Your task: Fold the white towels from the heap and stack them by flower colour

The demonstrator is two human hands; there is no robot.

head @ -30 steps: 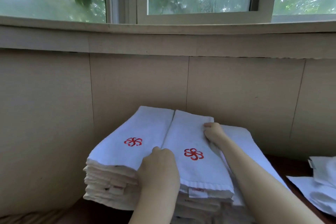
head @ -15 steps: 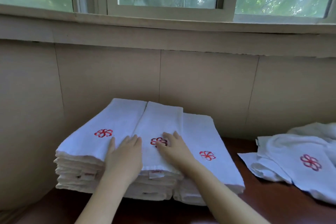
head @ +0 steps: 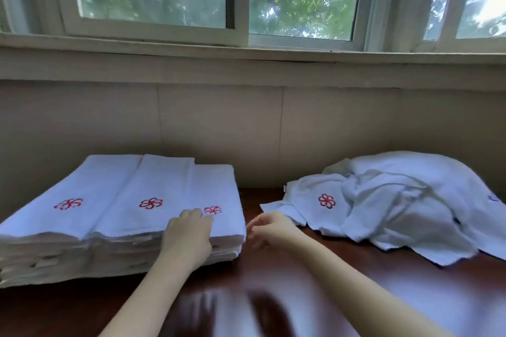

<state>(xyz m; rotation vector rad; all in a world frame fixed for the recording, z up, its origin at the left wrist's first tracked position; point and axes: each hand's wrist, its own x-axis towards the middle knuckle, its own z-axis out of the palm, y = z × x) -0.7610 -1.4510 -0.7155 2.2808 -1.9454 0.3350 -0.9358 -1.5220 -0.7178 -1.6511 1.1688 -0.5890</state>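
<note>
Three stacks of folded white towels with red flowers (head: 117, 208) stand side by side at the left on the dark wooden table (head: 356, 295). My left hand (head: 189, 235) rests flat on the front of the rightmost stack, just below its red flower. My right hand (head: 269, 228) hovers blurred over the table between the stacks and the heap, fingers loose, holding nothing. The heap of unfolded white towels (head: 405, 200) lies at the right; one towel at its left side shows a red flower (head: 326, 200).
A beige panelled wall (head: 246, 131) runs right behind the towels, under a window sill (head: 246, 63). A trace of blue shows at the heap's far right edge (head: 492, 198). The table's front edge is out of view.
My right hand has left the middle stack and moved right toward the heap. My left hand slid right along the stacks. The view turned right, showing the whole heap.
</note>
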